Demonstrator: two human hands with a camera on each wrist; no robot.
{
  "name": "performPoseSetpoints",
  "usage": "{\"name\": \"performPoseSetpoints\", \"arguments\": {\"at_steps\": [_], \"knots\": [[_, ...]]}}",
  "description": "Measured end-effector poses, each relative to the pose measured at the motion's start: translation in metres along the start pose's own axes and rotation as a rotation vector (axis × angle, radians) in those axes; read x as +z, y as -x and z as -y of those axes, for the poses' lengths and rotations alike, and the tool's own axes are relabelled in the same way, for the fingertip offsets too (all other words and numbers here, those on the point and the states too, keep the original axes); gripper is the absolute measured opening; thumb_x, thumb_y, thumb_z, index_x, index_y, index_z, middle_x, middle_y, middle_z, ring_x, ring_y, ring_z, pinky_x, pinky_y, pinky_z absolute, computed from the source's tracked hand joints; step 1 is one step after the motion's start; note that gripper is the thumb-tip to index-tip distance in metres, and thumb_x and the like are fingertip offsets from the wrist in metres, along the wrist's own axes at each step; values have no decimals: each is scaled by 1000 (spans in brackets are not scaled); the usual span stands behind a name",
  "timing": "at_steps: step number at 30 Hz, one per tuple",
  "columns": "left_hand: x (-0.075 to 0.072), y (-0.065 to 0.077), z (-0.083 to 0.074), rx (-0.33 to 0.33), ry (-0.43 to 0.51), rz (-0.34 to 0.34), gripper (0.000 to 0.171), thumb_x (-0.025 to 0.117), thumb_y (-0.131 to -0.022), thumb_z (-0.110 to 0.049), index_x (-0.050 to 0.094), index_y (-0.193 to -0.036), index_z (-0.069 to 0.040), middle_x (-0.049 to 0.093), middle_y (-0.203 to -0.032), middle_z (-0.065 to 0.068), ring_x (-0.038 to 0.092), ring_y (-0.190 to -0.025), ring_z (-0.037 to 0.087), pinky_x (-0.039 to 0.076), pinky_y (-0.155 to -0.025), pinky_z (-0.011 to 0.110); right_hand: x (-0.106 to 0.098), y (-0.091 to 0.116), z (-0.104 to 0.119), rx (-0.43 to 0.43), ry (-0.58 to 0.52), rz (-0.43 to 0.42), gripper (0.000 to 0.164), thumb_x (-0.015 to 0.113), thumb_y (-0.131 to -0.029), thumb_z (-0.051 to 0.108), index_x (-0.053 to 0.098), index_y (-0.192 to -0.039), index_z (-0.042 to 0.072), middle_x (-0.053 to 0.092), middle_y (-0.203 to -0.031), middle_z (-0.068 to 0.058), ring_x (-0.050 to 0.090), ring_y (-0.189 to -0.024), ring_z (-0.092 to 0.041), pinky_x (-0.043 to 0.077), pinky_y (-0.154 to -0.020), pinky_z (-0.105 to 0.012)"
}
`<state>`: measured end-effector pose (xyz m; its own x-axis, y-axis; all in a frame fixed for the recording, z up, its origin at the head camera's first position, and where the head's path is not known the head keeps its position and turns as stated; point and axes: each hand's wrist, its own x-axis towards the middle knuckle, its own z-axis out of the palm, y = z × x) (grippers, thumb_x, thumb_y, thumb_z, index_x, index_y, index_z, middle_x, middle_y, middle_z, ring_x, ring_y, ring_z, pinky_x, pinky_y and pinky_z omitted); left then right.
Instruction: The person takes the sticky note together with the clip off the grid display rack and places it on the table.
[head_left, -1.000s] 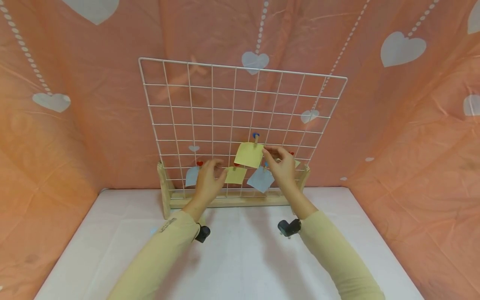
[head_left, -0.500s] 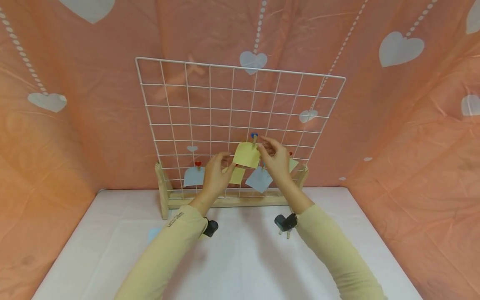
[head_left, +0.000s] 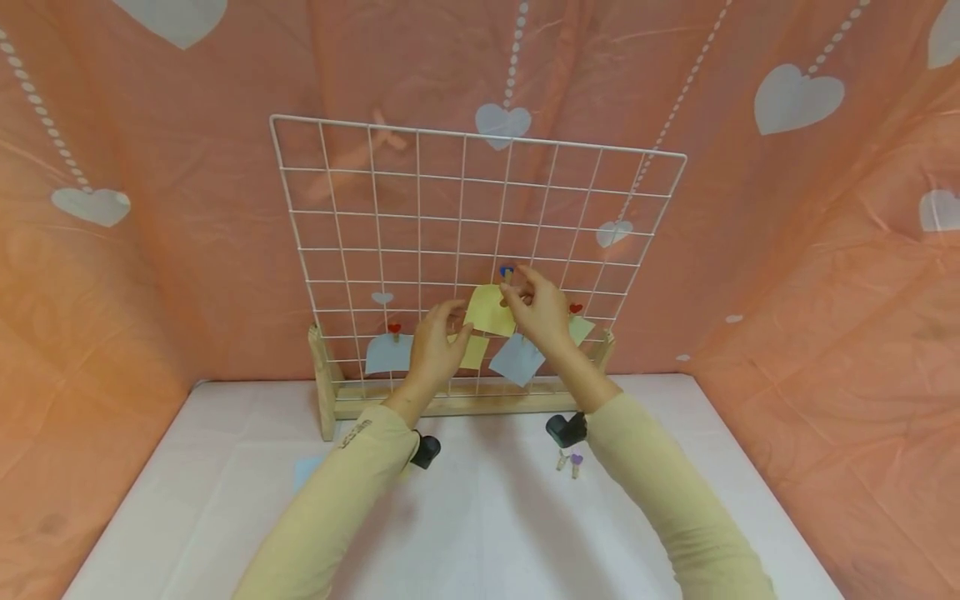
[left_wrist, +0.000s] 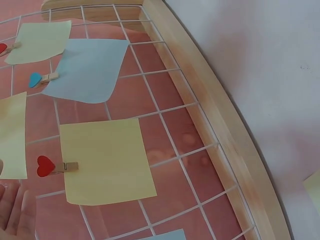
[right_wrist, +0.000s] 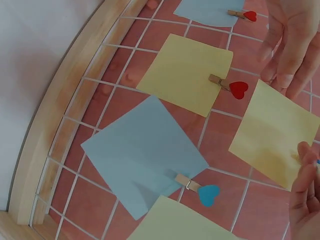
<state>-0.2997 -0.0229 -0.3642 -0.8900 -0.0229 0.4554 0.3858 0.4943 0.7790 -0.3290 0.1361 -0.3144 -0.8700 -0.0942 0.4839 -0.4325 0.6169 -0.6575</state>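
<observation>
A yellow sticky note (head_left: 487, 312) hangs on the white wire grid (head_left: 439, 219), under a clothespin with a blue heart (head_left: 507, 273). My right hand (head_left: 542, 312) pinches this clothespin at the note's upper right; in the right wrist view its fingers partly hide the clip. At the note's left edge is my left hand (head_left: 437, 346), its thumb near the paper and its fingers loosely extended. Below hang a second yellow note (right_wrist: 185, 75) on a red-heart clothespin (left_wrist: 46, 166) and a tilted blue note (right_wrist: 145, 155) on a light-blue-heart clothespin (right_wrist: 208, 195).
Another blue note (head_left: 388, 354) hangs at left, and a pale green note (head_left: 581, 330) at right. The grid stands in a wooden base (head_left: 450, 406). Loose clothespins (head_left: 576, 465) lie on the white table (head_left: 480, 517), with blue paper (head_left: 306, 471) at left.
My left hand has moved right to the upper yellow note's left edge. My right hand has shifted left and slightly up, from the note's right edge to the blue-heart clothespin.
</observation>
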Motion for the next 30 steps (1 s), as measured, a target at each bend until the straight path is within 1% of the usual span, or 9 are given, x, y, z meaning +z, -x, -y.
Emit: {"name": "performPoseSetpoints", "arguments": {"at_steps": [2,5,8,11,14,18,23,27,30], "knots": [[0,-1,0,6,-3,-2,36,64,-91,-9,56,-125,0,62,-115,16,60,-105,31,51,-92,41,-1,-1,1,2,16,11,44,59,-96,20,52,-134,0,73,-80,-13,65,-63,-21,41,-50,-15],[1,-2,-1,23,18,-3,35,64,-90,-6,57,-124,2,63,-112,17,61,-102,32,52,-91,41,-1,-2,1,8,0,21,40,57,-97,20,54,-132,1,73,-79,-14,64,-56,-19,43,-46,-15],[3,-4,-1,48,28,-7,33,64,-90,-4,57,-121,4,64,-107,18,62,-98,32,53,-88,40,-2,-1,1,6,-34,3,35,55,-98,20,57,-126,0,72,-78,-15,60,-48,-13,43,-43,-16],[5,-5,-1,56,15,-12,31,63,-90,-5,59,-119,4,64,-103,17,62,-95,30,53,-87,39,-1,0,0,-5,-59,-24,30,56,-98,19,60,-119,-1,72,-77,-15,57,-47,-7,43,-43,-15],[6,-6,-1,52,-11,-15,28,63,-91,-8,60,-117,3,64,-101,16,62,-95,30,52,-86,39,-1,0,0,-14,-67,-41,27,56,-97,18,62,-115,-1,71,-76,-15,56,-47,-5,41,-42,-15],[6,-7,0,33,-52,-9,24,62,-92,-12,64,-111,2,63,-100,14,61,-95,28,51,-84,39,-2,1,-2,-22,-60,-38,26,57,-97,20,62,-113,0,71,-74,-15,59,-48,-12,39,-41,-16],[9,-9,-2,45,-82,-16,18,62,-92,-12,67,-103,2,63,-98,14,61,-91,28,52,-81,38,-1,1,-2,-42,-13,-80,26,59,-96,20,63,-111,0,72,-79,-14,68,-62,-26,41,-46,-17],[13,-9,-5,69,-54,-32,14,61,-92,-7,68,-97,4,65,-93,17,64,-86,28,54,-76,38,1,2,-3,-52,11,-125,25,60,-95,20,65,-108,-1,73,-85,-14,70,-68,-27,47,-52,-21],[16,-10,-6,62,-19,-57,12,60,-92,-5,66,-93,6,67,-89,18,65,-82,29,55,-73,38,3,2,-4,-62,22,-142,25,60,-95,20,66,-107,-1,73,-87,-13,70,-70,-25,50,-55,-25]]}}
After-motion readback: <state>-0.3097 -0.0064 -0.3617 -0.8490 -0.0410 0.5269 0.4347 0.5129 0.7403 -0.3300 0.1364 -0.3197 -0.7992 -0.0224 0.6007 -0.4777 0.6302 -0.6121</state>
